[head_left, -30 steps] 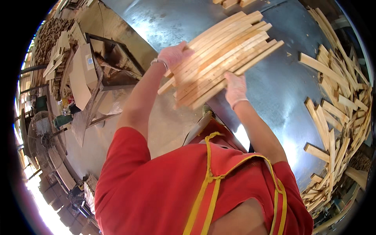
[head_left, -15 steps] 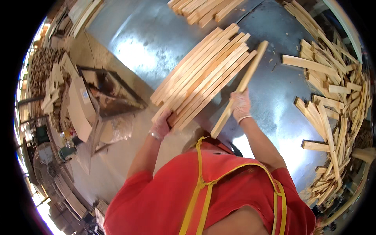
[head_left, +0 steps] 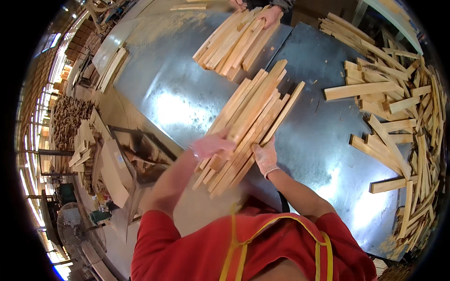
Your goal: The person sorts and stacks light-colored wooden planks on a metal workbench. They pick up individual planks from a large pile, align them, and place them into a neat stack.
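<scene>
A bundle of pale wooden strips (head_left: 255,112) lies in front of me, reaching past the near edge of the metal table (head_left: 314,126), its ends uneven. My left hand (head_left: 213,144), in a thin glove and slightly blurred, is closed over a wooden strip (head_left: 251,110) on top of the bundle. At the bundle's right side, my gloved right hand (head_left: 266,157) grips the outermost strip (head_left: 285,112), thumb showing and the other fingers partly hidden beneath the wood.
Across the table, another person's hands (head_left: 269,16) rest on a second stack of strips (head_left: 234,42). A jumbled heap of offcuts (head_left: 389,93) covers the right side. To the left are a dark-framed bin (head_left: 145,150), a cardboard sheet (head_left: 115,168) and a fan (head_left: 77,225).
The single strip in my right hand has come against the bundle's right side. My left hand has moved from the bundle's near end onto its top. Another person's hands have appeared at the far stack.
</scene>
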`<control>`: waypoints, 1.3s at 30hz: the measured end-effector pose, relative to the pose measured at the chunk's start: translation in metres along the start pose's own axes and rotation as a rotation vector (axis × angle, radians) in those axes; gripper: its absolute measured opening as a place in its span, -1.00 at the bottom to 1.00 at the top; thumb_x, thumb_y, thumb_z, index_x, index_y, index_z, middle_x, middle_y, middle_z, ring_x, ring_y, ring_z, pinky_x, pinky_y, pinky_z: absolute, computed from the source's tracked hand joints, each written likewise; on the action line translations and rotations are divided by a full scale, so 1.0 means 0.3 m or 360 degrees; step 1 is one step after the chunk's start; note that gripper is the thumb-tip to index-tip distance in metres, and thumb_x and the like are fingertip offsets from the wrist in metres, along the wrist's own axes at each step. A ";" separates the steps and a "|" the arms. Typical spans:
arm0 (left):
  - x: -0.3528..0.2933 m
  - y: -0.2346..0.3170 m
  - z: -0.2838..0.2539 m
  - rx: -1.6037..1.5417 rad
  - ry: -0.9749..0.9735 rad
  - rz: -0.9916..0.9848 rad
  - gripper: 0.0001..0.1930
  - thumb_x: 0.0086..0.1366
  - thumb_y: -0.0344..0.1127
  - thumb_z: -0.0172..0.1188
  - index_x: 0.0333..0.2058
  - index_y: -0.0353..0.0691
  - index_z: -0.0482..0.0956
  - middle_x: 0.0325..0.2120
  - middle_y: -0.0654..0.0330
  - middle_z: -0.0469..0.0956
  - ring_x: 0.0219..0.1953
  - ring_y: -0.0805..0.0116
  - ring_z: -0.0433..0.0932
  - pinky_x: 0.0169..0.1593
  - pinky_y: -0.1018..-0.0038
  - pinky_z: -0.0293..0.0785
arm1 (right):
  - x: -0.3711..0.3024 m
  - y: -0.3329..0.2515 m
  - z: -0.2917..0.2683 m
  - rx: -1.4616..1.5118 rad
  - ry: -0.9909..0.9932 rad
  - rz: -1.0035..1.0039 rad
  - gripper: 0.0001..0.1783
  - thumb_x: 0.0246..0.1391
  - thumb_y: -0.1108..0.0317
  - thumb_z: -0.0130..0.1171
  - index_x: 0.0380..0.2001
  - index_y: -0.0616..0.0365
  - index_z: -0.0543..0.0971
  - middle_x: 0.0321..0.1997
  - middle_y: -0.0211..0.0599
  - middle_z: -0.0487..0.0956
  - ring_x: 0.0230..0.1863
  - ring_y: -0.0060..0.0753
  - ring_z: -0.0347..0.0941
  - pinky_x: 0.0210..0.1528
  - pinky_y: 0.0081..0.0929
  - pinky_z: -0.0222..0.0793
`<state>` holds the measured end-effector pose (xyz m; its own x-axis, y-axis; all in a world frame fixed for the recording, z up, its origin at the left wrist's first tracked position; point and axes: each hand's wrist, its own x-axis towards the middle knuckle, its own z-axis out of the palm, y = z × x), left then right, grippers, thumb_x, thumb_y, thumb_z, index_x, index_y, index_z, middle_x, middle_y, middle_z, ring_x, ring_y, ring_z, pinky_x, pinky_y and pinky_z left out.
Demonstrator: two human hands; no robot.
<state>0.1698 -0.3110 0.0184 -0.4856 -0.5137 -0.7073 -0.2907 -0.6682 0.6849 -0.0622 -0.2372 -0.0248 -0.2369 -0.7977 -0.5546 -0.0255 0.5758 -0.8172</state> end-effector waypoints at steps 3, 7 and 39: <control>0.096 0.031 0.123 0.0411 0.0258 0.0258 0.13 0.19 -0.40 0.40 0.60 -0.27 -0.18 0.17 0.04 0.51 -0.01 0.22 0.62 -0.06 0.31 0.68 | 0.041 0.054 0.027 -0.0188 0.0217 -0.0146 -0.09 0.08 0.18 0.32 0.41 0.33 0.19 0.22 0.30 0.59 0.24 0.28 0.55 0.28 -0.08 0.45; -0.055 -0.068 0.069 0.0083 0.0084 0.0592 0.12 0.16 -0.40 0.42 0.59 -0.30 -0.09 0.34 -0.04 0.38 0.26 0.24 0.41 0.20 0.37 0.43 | 0.007 -0.033 0.045 -0.0229 0.0167 -0.0019 -0.11 0.06 0.15 0.34 0.35 0.35 0.21 0.19 0.36 0.59 0.22 0.37 0.54 0.27 -0.01 0.46; -0.179 -0.251 0.026 0.2035 0.1046 0.0075 0.05 0.14 0.32 0.29 0.44 -0.23 0.18 0.03 -0.17 0.62 0.00 -0.05 0.70 0.05 0.09 0.59 | -0.159 -0.034 0.166 -0.0861 -0.0205 -0.0662 -0.15 0.19 -0.22 0.25 0.42 0.02 0.41 0.31 0.31 0.48 0.34 0.37 0.41 0.41 -0.09 0.36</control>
<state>0.2115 -0.2289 0.0061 -0.1565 -0.9076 -0.3895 -0.9836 0.1074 0.1449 -0.0024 -0.2139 0.0021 0.0139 -0.9672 -0.2536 -0.5775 0.1992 -0.7917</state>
